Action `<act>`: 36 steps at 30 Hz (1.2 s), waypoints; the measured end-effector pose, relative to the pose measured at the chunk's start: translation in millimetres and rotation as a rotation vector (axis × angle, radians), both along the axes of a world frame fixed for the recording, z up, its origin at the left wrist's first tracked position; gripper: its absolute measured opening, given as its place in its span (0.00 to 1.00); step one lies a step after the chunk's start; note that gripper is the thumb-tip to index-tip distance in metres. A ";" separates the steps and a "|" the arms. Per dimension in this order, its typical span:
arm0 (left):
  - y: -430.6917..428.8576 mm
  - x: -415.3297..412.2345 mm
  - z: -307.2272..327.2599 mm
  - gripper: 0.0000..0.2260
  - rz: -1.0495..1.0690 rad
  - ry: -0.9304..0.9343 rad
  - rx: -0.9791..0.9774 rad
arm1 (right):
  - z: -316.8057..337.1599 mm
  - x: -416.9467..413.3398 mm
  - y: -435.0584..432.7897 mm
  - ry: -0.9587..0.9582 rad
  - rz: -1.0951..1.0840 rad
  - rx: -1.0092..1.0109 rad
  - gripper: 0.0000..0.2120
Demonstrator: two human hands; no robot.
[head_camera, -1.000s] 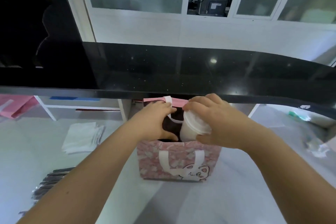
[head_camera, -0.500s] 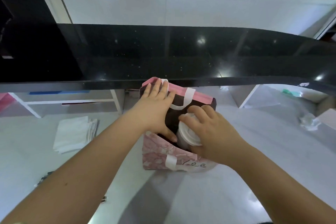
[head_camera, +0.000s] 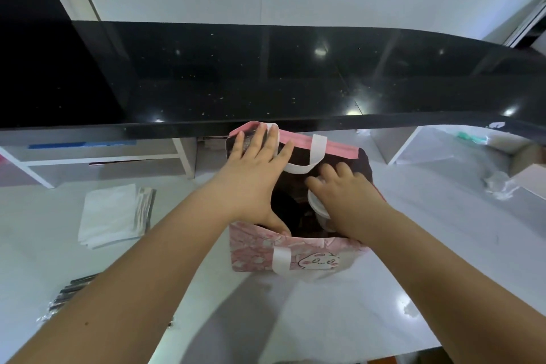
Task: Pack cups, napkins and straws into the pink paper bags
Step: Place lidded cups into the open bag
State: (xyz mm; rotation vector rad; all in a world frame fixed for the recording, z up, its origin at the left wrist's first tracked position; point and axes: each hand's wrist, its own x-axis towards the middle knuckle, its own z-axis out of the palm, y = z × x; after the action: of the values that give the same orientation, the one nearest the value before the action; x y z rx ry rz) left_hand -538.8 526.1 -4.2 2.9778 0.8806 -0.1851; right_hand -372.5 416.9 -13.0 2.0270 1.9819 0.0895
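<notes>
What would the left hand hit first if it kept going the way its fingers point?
Likely the pink bag at its far rim, which the left hand touches; beyond it, the black counter.

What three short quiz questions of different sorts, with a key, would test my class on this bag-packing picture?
1. Fill in: the right hand grips a white ___ inside the pink paper bag.
2. Which hand spreads the bag's mouth? A. left hand B. right hand
3. True or false: the napkins lie on the table, left of the bag.
Key: 1 cup; 2 A; 3 true.
</notes>
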 end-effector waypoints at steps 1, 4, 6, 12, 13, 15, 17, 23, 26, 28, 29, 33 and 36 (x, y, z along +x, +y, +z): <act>1.2 -0.9 0.0 0.63 -0.002 -0.011 0.002 | -3.7 2.3 3.6 -0.001 -0.013 -0.012 0.32; 5.1 -3.5 -0.5 0.62 -0.004 -0.047 -0.006 | -14.0 11.1 9.8 0.071 -0.066 0.000 0.34; 7.0 -4.8 -0.8 0.62 0.007 -0.060 -0.021 | -20.1 13.2 10.7 0.105 -0.085 0.025 0.35; 3.0 -3.1 -1.0 0.63 0.004 -0.053 -0.024 | -36.6 11.1 3.5 0.094 -0.049 -0.005 0.34; 1.0 -2.9 -0.9 0.63 0.004 -0.047 -0.021 | -38.3 10.7 1.4 0.101 -0.042 -0.007 0.34; -2.4 -3.5 -0.9 0.64 0.008 -0.031 -0.015 | -41.1 8.5 -2.7 0.107 -0.019 -0.011 0.35; -4.2 -5.3 -0.6 0.65 0.014 -0.018 -0.018 | -44.5 5.6 -6.0 0.122 -0.010 -0.024 0.36; -5.1 -8.6 1.0 0.65 0.030 -0.013 -0.026 | -58.8 -0.9 -15.9 0.142 0.006 -0.075 0.39; -6.7 -6.6 0.9 0.64 0.031 -0.015 -0.018 | -67.7 4.0 -15.2 0.258 -0.026 -0.176 0.40; -8.4 -6.6 0.5 0.64 0.028 -0.022 -0.011 | -72.4 8.6 -13.9 0.317 -0.031 -0.200 0.41; -9.5 -7.2 0.0 0.64 0.024 -0.026 -0.003 | -74.7 10.6 -13.6 0.327 -0.026 -0.191 0.41; -16.9 -8.3 -1.9 0.64 0.001 -0.029 0.035 | -82.9 14.6 -14.6 0.363 -0.031 -0.148 0.42; -24.7 -5.3 -2.7 0.64 -0.016 -0.014 0.066 | -86.7 16.5 -17.3 0.401 -0.039 -0.146 0.42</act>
State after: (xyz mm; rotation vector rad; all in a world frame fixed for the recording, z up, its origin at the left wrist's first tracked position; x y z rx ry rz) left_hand -544.0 501.4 -6.9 3.0439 0.8790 -0.1378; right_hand -356.1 399.7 -99.7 2.1113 2.0956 -0.4928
